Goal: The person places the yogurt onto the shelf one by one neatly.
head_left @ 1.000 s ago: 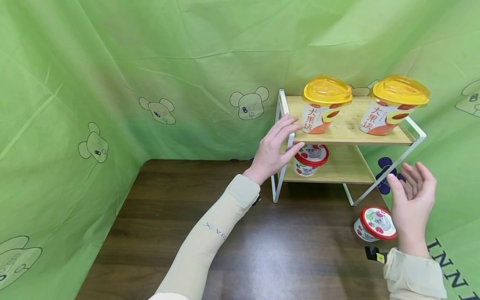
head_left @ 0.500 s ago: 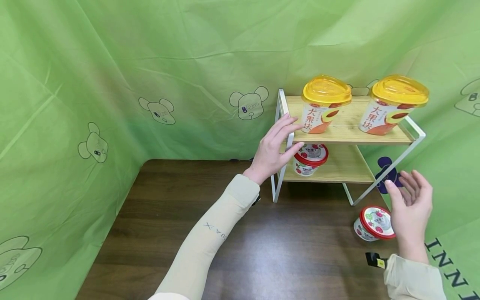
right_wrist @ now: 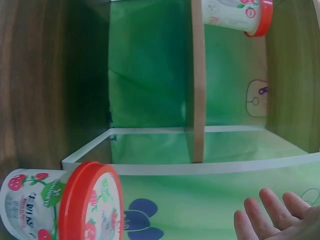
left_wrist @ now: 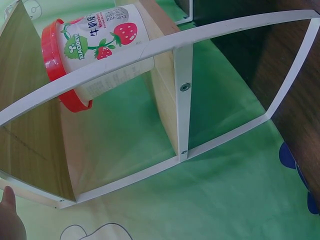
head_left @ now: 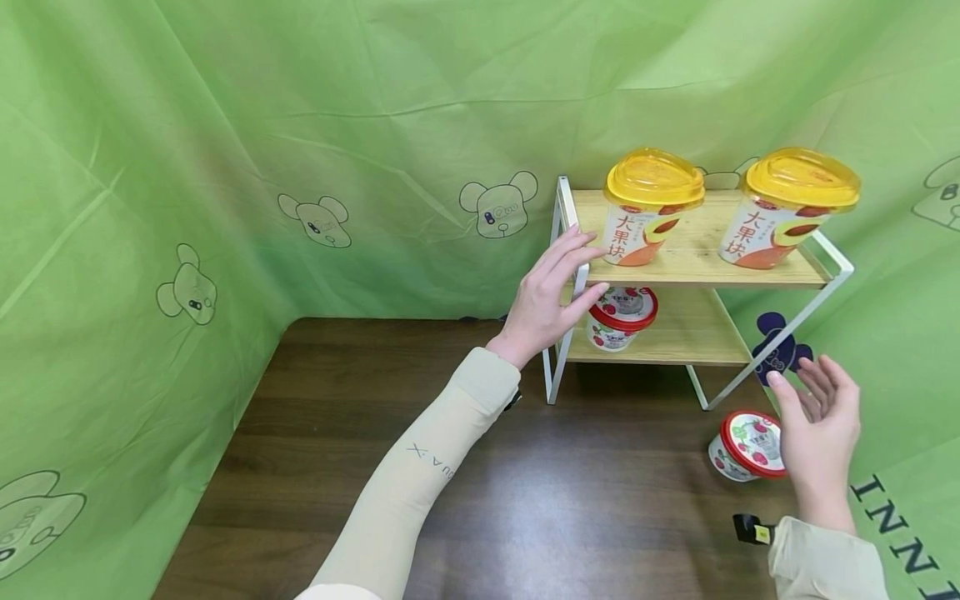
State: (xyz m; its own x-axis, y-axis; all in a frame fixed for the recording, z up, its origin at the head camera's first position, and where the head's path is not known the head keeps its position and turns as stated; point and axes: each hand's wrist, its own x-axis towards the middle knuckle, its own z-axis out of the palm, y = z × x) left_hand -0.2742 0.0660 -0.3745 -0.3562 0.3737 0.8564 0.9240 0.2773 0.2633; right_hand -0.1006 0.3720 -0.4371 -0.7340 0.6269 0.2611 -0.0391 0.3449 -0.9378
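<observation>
At the near left corner of the small two-tier rack (head_left: 798, 325), my left hand (head_left: 542, 293) has its fingers extended over the white frame beside the upper shelf, thumb lower down. In the left wrist view a fingertip (left_wrist: 8, 197) shows right by the upper board. My right hand (head_left: 821, 429) holds nothing, fingers loosely bent and spread from the thumb. It overlaps the right side of a red-lidded tub (head_left: 729, 458) with strawberry pictures on the table. A like tub (head_left: 618, 323) stands on the lower shelf, at the left.
Two yellow-lidded fruit cups (head_left: 643, 237) stand upright on the upper shelf (head_left: 693, 268). The dark wooden table (head_left: 360, 433) spreads left and forward of the rack. Green cloth (head_left: 390, 83) hangs behind and at both sides.
My right hand has come down and slightly left, closer in front of the tub on the table. The left hand, rack and containers have kept their places.
</observation>
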